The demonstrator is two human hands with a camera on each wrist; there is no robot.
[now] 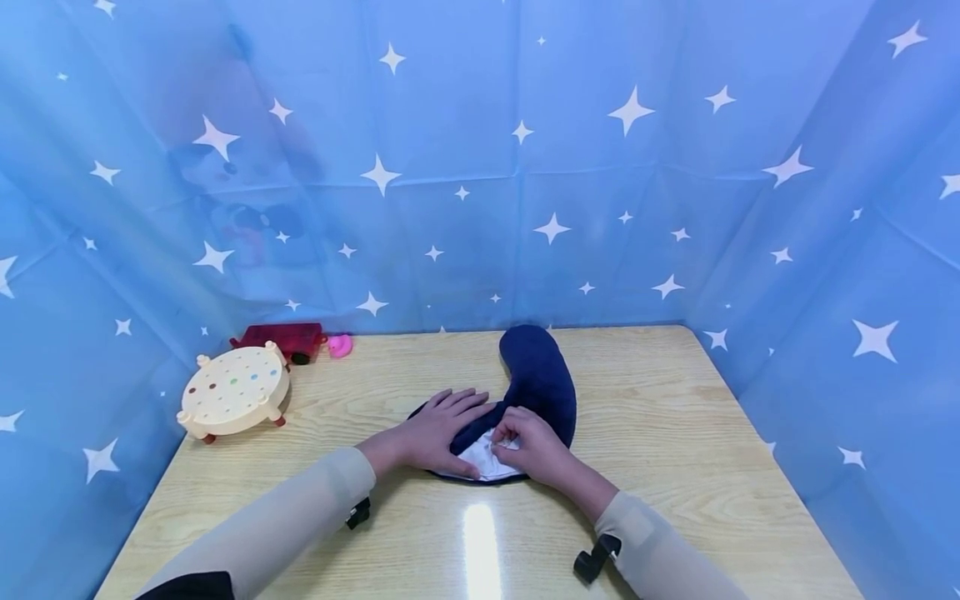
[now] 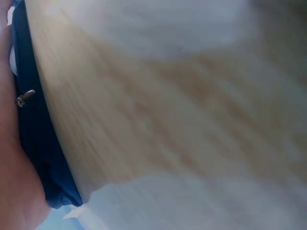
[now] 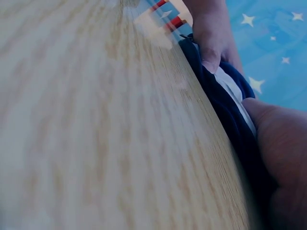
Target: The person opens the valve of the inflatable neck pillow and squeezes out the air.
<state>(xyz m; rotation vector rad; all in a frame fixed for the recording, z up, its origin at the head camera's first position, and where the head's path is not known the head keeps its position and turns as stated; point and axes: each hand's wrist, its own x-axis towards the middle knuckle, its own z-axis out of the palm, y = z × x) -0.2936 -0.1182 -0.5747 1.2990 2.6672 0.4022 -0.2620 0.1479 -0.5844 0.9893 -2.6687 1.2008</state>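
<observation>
A navy, curved neck pillow (image 1: 546,375) lies on the table, its zipped edge open toward me. White inner fabric (image 1: 474,455) shows through the opening. My left hand (image 1: 435,435) rests on the pillow's left part, fingers straight and spread, thumb near the white fabric. With curled fingers, my right hand (image 1: 536,454) pinches at the white fabric on the right of the opening; the fingertips are partly hidden. In the left wrist view a metal zipper pull (image 2: 26,97) hangs on the navy edge beside the left hand.
On the table's left stands a round cream toy stool (image 1: 236,387) with short legs. Behind it are a red toy cart (image 1: 281,340) and a pink toy duck (image 1: 340,346). A blue star-patterned curtain (image 1: 450,225) surrounds the wooden table (image 1: 660,467).
</observation>
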